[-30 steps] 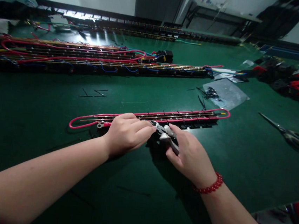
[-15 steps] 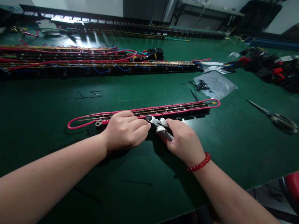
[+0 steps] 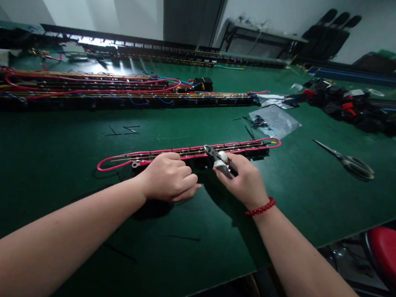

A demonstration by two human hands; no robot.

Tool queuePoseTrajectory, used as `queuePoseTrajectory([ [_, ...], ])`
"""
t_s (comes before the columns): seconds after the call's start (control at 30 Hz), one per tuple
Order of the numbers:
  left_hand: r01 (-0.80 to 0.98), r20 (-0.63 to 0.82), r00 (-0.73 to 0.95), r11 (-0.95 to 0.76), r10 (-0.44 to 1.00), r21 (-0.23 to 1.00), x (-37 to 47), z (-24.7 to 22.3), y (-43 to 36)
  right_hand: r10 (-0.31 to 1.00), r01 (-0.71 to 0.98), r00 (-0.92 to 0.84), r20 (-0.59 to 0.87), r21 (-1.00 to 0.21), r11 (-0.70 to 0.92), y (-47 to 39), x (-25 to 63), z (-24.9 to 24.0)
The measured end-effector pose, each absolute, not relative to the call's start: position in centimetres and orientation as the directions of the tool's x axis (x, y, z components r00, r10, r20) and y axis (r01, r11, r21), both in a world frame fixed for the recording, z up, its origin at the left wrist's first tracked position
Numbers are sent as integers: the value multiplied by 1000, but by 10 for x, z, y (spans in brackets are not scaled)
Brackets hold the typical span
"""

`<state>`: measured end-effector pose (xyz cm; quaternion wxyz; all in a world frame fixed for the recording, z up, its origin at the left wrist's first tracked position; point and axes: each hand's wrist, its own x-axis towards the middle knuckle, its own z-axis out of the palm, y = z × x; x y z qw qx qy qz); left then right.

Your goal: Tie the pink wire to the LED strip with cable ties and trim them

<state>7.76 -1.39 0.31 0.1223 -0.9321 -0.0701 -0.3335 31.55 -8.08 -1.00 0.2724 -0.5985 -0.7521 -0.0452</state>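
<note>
A long black strip with metal rods (image 3: pixel 197 151) lies across the green table, and a red cable (image 3: pixel 112 166) loops around its length. A ring terminal (image 3: pixel 135 164) shows near its left end. My right hand (image 3: pixel 246 179) is closed around the handles of diagonal cutters (image 3: pixel 214 155), whose jaws are over the strip's middle. Just in front of the strip, my left hand (image 3: pixel 170 178) is closed with its fingers curled. Whatever its fingertips may pinch is hidden.
Scissors (image 3: pixel 347 160) lie to the right. Behind the strip is a clear plastic bag (image 3: pixel 276 121) with black pieces. Loose cable ties (image 3: pixel 126 130) are scattered about. Longer wired assemblies (image 3: pixel 119 89) stretch across farther back, with a black and red pile (image 3: pixel 345 104) at right. A red stool (image 3: pixel 390 256) stands below the edge.
My left hand has drawn down toward me, away from the strip's edge. The cutters have come apart from the left fingers and their jaws now point up over the rods. The view has tilted slightly.
</note>
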Motion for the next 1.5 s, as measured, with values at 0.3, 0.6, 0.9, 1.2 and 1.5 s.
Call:
queuePoseTrajectory([
  [0.3, 523, 577, 681, -851, 450, 46, 66, 27, -1, 822, 820, -487, 294, -168, 546, -90, 305, -1],
  [0.6, 535, 167, 828, -843, 535, 49, 47, 48, 11, 737, 741, -662, 137, -32, 671, -67, 281, -4],
  [0.9, 725, -18, 688, -686, 726, 66, 17, 48, 30, 733, 733, -680, 11, 29, 680, -47, 230, 14],
  [1.2, 764, 57, 631, -633, 774, 129, -7, 3, 28, 726, 712, -684, 72, -152, 686, -42, 229, 8],
  [1.5, 741, 186, 630, -655, 754, 149, -11, -14, 35, 775, 680, -620, 125, -407, 610, -41, 234, -1],
])
